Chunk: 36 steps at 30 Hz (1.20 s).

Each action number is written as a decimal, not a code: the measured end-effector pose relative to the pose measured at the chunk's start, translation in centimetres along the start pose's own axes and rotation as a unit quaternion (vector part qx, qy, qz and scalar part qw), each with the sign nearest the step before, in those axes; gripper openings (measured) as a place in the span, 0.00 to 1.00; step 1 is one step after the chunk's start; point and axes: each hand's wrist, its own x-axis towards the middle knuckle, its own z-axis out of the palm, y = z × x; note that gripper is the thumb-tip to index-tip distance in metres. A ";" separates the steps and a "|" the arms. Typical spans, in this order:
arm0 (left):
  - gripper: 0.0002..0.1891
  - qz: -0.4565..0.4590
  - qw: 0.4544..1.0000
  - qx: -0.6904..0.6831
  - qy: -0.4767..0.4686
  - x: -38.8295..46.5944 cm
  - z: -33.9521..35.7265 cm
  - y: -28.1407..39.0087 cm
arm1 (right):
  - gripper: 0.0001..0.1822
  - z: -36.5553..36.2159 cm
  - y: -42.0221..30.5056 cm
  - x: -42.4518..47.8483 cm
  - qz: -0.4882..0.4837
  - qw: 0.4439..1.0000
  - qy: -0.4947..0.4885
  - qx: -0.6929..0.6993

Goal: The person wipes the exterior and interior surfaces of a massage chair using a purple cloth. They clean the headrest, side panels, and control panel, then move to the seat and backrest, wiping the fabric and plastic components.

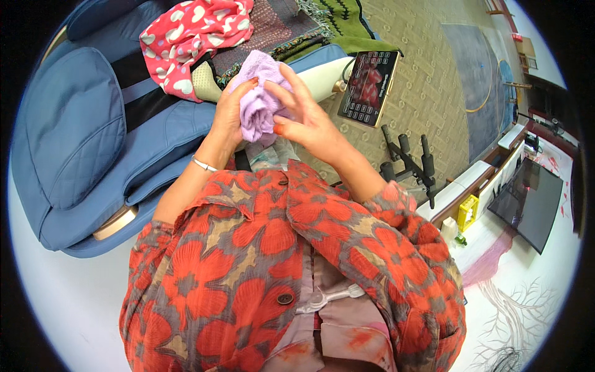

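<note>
Both hands meet at the top centre of the head view around a bunched purple cloth (257,114). My left hand (228,109) grips its left side, with the thumb laid over the top; a silver bangle circles that wrist. On the right side of the cloth, my right hand (304,114) holds it between thumb and spread fingers. Just behind the cloth lies a red fleece (186,42) with white hearts, heaped on a blue massage chair (162,139). The underside of the cloth is hidden.
A control tablet (369,88) is mounted at the chair's right side. A dark woven throw (283,28) and a green blanket (344,23) drape over the chair. On the patterned floor (418,69) stands a black frame with foam rollers (409,162). A television (527,204) is at right.
</note>
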 end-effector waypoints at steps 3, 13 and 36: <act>0.22 0.066 0.997 0.043 0.002 1.5 -0.2 -0.7 | 0.28 -1.9 -2.3 -2.8 -0.083 0.950 0.098 -0.285; 0.29 0.355 0.816 0.429 -0.154 1.6 8.0 -11.7 | 0.25 -11.7 -0.4 -5.8 -0.078 0.882 0.423 -0.193; 0.30 0.442 0.640 0.561 -0.283 6.2 11.0 -10.1 | 0.20 -11.8 -0.2 -6.1 -0.070 0.886 0.388 -0.243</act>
